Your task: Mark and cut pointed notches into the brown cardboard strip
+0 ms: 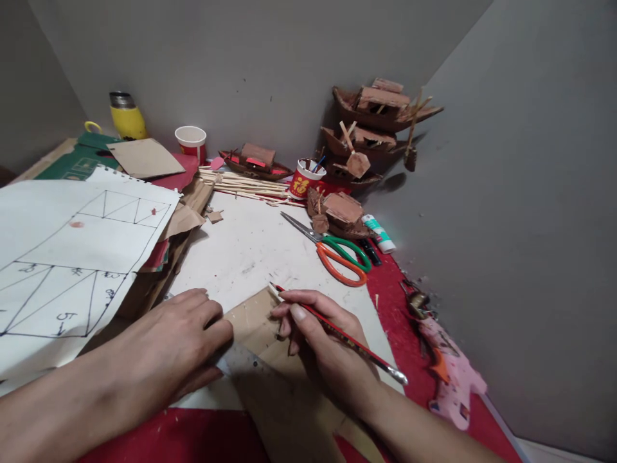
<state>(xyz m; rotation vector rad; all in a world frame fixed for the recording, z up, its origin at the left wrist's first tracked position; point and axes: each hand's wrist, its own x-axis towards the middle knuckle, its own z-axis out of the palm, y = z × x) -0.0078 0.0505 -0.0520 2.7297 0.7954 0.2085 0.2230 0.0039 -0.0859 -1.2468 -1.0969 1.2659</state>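
Observation:
A red-and-black pencil (354, 341) rests in my right hand (332, 334), its fingers closed round it. The sharpened tip points away, near the far corner of a brown cardboard piece (253, 318). Across that cardboard lies a see-through ruler (248, 361), partly in shadow. My left hand (187, 337) is at the ruler's left end, fingers curled and bent down on it; its fingertips are partly hidden. Under both hands is a white board (226, 251). Beyond my right hand lie scissors (337, 254) with green and orange handles, blades apart.
Left, a paper sheet with drawn lines (72, 238) covers stacked cardboard (193, 199). Thin wooden sticks (250, 186), paper cups (191, 143) and brown model boats (380, 106) line the wall. A glue stick (379, 233) and pink glue gun (450, 366) lie right. A yellow bottle (128, 119) stands far left.

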